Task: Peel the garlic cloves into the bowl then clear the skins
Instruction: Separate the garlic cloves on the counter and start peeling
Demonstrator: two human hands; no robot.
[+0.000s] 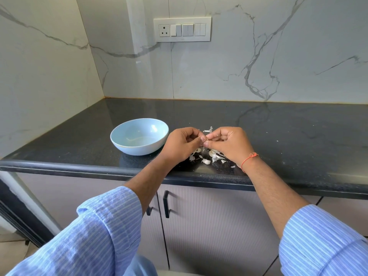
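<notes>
Nearest, two blue-and-white striped fabric sleeves (pixel 103 232) are extending from the lower edge, over ribbed grey cabinet doors (pixel 209 226) with black bar handles. The left hand (pixel 180 144) and right hand (pixel 229 143) are meeting thumb to thumb above the rounded front edge of the speckled black stone countertop (pixel 288 136), fingers curled, both pinching a small garlic clove (pixel 207 136) that is mostly hidden between the fingertips. A thin orange thread (pixel 250 159) is circling the right wrist. Directly beneath the hands, papery white skins (pixel 216 157) and loose cloves (pixel 206 161) are lying scattered. Just left of the left hand, a smooth, round pale-blue bowl (pixel 139 139) is sitting. Beyond the hands, a glossy veined marble backsplash (pixel 258 66) is carrying a white switch panel (pixel 182 29).
</notes>
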